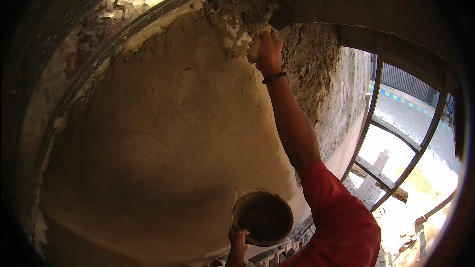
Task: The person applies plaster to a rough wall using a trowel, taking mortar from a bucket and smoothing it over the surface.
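At the top of the wall (163, 118), my right hand (267, 49) is closed around a pale tool (255, 47), against a rough patch of wet-looking mortar (237, 17); the tool's working end is too dark to make out. A dark beaded bracelet (273, 77) circles that wrist, below which my arm runs down into a red sleeve. Low in the picture, my left hand (239, 240) grips the near left edge of a round, dark bucket (262, 217), tilted so that its inside shows.
A dark overhead slab (356, 5) borders the wall. To the right, a metal-framed opening (376, 89) shows a bright paved street, a ribbed gate (405, 81) and wooden planks (376, 173). Light-coloured rungs or slats (277, 254) lie below the bucket. A curved ledge (89, 74) runs along the upper left.
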The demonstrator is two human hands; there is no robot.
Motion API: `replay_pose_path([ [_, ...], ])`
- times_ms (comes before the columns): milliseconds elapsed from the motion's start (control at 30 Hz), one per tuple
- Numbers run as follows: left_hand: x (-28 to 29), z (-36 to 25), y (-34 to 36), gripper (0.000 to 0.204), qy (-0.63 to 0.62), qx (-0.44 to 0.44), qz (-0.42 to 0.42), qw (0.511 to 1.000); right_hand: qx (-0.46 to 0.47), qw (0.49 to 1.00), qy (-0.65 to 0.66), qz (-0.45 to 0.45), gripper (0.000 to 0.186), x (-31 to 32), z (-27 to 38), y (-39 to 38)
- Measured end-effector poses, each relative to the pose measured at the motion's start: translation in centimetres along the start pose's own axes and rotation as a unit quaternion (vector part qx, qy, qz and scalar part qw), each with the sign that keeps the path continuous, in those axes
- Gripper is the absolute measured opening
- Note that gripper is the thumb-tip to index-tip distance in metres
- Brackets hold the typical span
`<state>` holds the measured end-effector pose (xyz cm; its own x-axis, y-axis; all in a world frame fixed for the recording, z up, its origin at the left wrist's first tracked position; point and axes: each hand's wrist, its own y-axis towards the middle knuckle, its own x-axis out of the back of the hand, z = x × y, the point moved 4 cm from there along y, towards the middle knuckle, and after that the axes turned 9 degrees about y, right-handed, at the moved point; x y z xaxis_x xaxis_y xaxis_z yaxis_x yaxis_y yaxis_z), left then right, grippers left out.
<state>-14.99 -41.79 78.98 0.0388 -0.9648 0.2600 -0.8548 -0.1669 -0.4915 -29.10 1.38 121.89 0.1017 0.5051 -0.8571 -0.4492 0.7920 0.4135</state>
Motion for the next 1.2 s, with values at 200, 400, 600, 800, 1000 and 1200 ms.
replay_pose_path([
  [200, 1.1, 1.9, 0.5, 0.063, -0.023, -0.003, -0.013, 1.000, -0.026, 0.999, 0.021, 0.010, 0.018, -4.6, 0.6, -0.6],
  [400, 1.5, 0.7, -0.9, 0.061, -0.009, -0.062, 0.019, 0.998, -0.079, 0.977, 0.195, 0.046, 0.024, -8.5, 0.4, -1.3],
  [600, 2.2, 0.5, -1.7, 0.058, -0.017, -0.053, 0.000, 0.998, -0.116, 0.888, 0.445, 0.023, 0.024, -10.2, 1.5, -4.8],
  [800, 2.2, 1.7, -1.5, 0.063, 0.017, 0.047, -0.035, 0.998, 0.103, 0.947, 0.304, -0.004, 0.016, -6.7, 7.5, -7.8],
  [1000, 2.6, 2.9, -0.8, 0.065, 0.067, 0.010, -0.009, 0.998, 0.365, 0.925, 0.042, -0.101, 0.045, -2.9, 11.6, -7.9],
  [1200, 2.1, 7.0, 3.1, 0.073, -0.030, -0.039, 0.045, 0.998, 0.481, 0.808, -0.260, -0.221, 0.071, -0.7, 4.9, 2.0],
])
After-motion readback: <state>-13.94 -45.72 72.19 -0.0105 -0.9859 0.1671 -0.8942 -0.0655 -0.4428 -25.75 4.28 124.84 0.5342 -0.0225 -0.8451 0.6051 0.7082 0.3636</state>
